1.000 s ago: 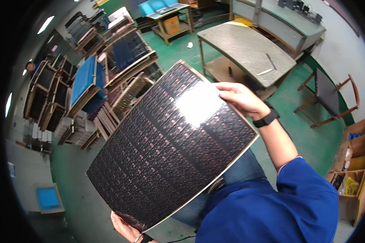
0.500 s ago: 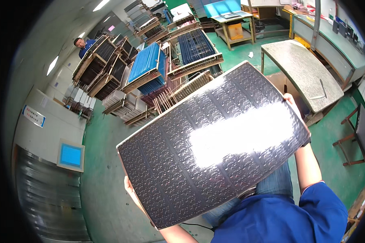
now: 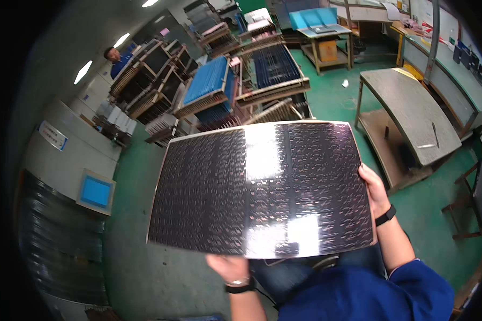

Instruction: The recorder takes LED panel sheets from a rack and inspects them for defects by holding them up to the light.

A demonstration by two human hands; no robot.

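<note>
A large dark, glossy rectangular panel (image 3: pixel 198 187) with a pale rim is held up in front of me. Rows of small repeated shapes cover its face, split by plain bands, and bright glare hides parts of it. My right hand (image 3: pixel 376 188) grips its right edge, the thumb at the front and the other fingers mostly hidden behind. Below the near edge, left of the middle, my left hand (image 3: pixel 229 268) supports the panel; its fingers are largely out of sight underneath. Dark bands circle both wrists.
Ahead stand several slotted racks, one filled with blue sheets (image 3: pixel 206 80), another with dark panels (image 3: pixel 273 67). A worktable (image 3: pixel 407 112) is at right, with a long bench (image 3: pixel 455 80) beyond. A person (image 3: pixel 115 59) stands behind racks at far left. A dark chair (image 3: pixel 479 198) is at right.
The panel has turned clockwise to nearly level and tilted, so the glare has shifted. My left hand has moved from its left edge to under the near edge; my right hand stays on the right edge.
</note>
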